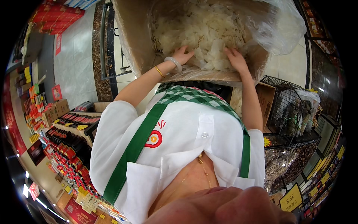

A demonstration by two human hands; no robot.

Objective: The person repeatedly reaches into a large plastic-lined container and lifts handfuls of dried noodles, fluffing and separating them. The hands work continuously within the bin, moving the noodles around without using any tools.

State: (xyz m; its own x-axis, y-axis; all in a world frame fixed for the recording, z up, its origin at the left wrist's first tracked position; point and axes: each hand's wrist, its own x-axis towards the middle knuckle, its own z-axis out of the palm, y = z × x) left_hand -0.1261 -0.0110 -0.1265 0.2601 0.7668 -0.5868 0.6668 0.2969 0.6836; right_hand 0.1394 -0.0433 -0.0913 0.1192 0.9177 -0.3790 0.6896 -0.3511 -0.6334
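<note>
A cardboard box (134,36) lined with clear plastic film (282,30) stands before me, holding a broad heap of pale, translucent dried food flakes (207,25). My left hand (183,55) rests at the near left side of the heap, fingers apart and fingertips against the flakes. It wears a pale bangle (174,63) and, further up the forearm, a gold-coloured one (159,71). At the near right side, my right hand (236,59) reaches over the box's front edge. Its fingers are spread and touch the flakes; no piece is plainly gripped in either hand.
Shelves with red-labelled jars (75,161) stand at left. A metal-framed rack (104,42) is beside the box. At right are a black wire basket (288,103) with bagged goods, an open carton (264,100) and a yellow price sign (291,198). Tiled floor (74,53) shows at upper left.
</note>
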